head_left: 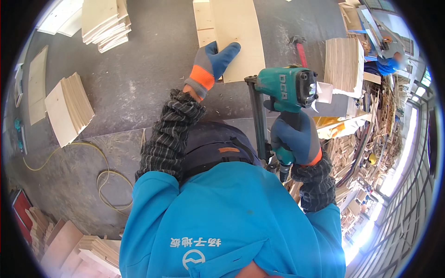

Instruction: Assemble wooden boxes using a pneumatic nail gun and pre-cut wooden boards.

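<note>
My left hand (pixel 215 62), in a blue, grey and orange glove, holds a pale wooden board (pixel 240 32) near its close end. The thumb lies stretched across the top face; the other fingers bend down at the left side, their tips hidden. A narrower pale strip (pixel 204 23) lies along the board's left edge. In my right hand (pixel 296 135), gloved alike, is the handle of a teal nail gun (pixel 280 85) with a long dark magazine. The gun is just right of the board's close end, apart from it. An air fitting (pixel 284 171) hangs below the grip.
A red-handled hammer (pixel 301 53) lies beyond the gun, beside a stack of panels (pixel 342 65). More panel stacks (pixel 69 109) (pixel 106 23) stand at left. A yellow hose (pixel 104 171) coils at lower left. Wood scraps (pixel 361 153) pile up at right; another person (pixel 384 65) is beyond.
</note>
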The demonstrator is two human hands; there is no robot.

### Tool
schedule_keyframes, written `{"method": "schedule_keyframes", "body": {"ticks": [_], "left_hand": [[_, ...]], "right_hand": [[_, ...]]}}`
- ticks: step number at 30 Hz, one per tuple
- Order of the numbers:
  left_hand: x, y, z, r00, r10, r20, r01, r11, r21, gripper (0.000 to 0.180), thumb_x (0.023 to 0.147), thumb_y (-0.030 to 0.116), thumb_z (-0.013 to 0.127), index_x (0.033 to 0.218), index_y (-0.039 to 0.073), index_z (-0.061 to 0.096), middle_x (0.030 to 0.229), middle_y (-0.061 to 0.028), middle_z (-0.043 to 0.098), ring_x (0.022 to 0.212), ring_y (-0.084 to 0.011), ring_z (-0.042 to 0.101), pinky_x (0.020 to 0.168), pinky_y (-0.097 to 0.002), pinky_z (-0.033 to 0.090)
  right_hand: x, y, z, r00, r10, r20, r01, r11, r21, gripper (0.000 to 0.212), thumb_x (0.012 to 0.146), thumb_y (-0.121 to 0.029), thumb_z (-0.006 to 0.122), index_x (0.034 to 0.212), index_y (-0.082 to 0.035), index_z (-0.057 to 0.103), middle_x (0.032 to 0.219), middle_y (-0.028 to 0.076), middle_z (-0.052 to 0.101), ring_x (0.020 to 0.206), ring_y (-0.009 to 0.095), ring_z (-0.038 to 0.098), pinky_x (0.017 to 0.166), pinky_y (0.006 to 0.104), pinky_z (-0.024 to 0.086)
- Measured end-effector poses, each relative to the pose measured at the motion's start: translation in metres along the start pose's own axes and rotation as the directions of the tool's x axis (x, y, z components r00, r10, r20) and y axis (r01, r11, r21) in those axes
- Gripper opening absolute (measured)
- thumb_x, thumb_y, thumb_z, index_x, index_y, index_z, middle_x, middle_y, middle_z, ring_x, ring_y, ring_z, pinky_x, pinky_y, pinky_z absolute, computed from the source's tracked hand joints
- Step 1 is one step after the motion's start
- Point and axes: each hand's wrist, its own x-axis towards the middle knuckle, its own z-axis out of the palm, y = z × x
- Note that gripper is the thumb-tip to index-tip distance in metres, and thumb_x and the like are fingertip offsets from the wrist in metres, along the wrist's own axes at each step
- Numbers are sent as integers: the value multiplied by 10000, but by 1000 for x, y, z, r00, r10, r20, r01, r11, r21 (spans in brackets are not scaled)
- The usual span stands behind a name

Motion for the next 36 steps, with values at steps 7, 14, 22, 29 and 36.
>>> {"method": "schedule_keyframes", "body": {"ticks": [7,14,22,29,36], "left_hand": [[1,-2,-4,1000,16,17,-16,1000,23,489,996,373,808,1227,-57,778,1106,-145,821,926,-188,787,827,-333,639],[1,-6,-3,1000,-13,21,13,1000,-18,514,996,379,808,1237,-73,766,1109,-161,818,931,-202,789,828,-337,640],[6,-11,-2,1000,-2,13,2,1000,-20,499,992,360,812,1239,-70,768,1108,-144,818,947,-192,784,827,-332,637],[-1,8,-2,1000,-31,3,31,999,-30,469,998,320,812,1237,-80,765,1146,-140,812,951,-190,783,838,-338,639],[-21,15,-29,988,-139,63,149,969,-200,503,1056,293,763,1374,-87,679,1221,-161,784,1046,-225,785,890,-340,647]], "right_hand": [[8,6,1,1000,16,22,-15,1000,-14,409,925,-168,699,1279,38,706,824,31,677,693,99,648,625,304,528],[5,-3,4,998,33,46,-34,999,22,461,929,-157,686,1353,22,704,851,19,657,688,98,643,626,306,530],[-2,-1,-4,1000,15,3,-15,1000,18,432,932,-165,657,1298,64,669,737,36,656,615,105,603,579,282,469],[33,100,-68,947,-118,-299,71,984,-164,269,950,-208,733,1075,29,707,789,66,722,685,128,680,633,333,537],[128,261,-119,835,-359,-417,-37,719,-694,402,924,-205,731,1302,-82,671,934,206,781,879,387,782,794,490,593]]}}
